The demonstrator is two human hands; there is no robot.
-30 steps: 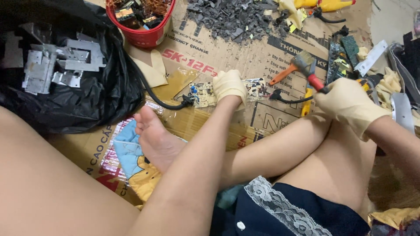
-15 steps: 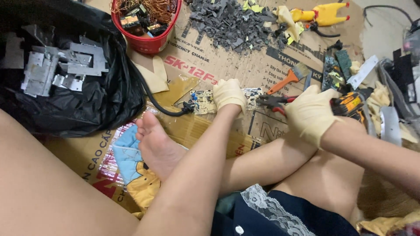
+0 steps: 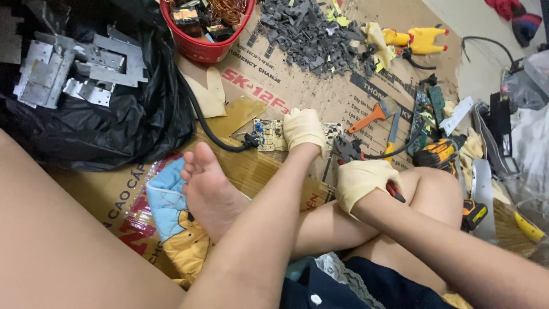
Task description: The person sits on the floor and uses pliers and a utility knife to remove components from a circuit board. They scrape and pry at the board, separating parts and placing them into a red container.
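Left hand [image 3: 303, 129], in a cream rubber glove, was pressed flat, fingers together, on the pale rectangular circuit board [image 3: 269, 135] lying on the printed brown cardboard sheet [image 3: 297, 91] covering the floor. The board sat at frame centre, just past the person's bare foot [image 3: 209, 191], toward 12 o'clock of it. A thick black cable [image 3: 209, 129] ran from the board's 9 o'clock end up toward the black plastic bag [image 3: 114, 126].

Right hand [image 3: 360, 180], same glove type, was clamped around the red-and-black handles of pliers [image 3: 350, 151]; the dark plier head pointed toward 11 o'clock, reaching the board's 3 o'clock edge right beside the left hand. Couldn't tell whether the tips actually gripped anything.

Around it:
- Grey sheet-metal brackets [image 3: 68, 68] piled on the black bag at 9–10 o'clock.
- Red plastic bucket [image 3: 206, 28] of copper coils and parts at 12 o'clock.
- Heap of dark grey broken fragments [image 3: 309, 34] at 12–1 o'clock of the board, on the cardboard.
- Orange-handled scraper [image 3: 374, 114] at 2 o'clock of the board, near the pliers.
- Green circuit-board strips [image 3: 426, 109] further out at 2 o'clock.
- Yellow-and-black cordless drill [image 3: 440, 153] at 3 o'clock, just beyond the right knee.
- Yellow rubber toy [image 3: 420, 40] at the far 1 o'clock edge.
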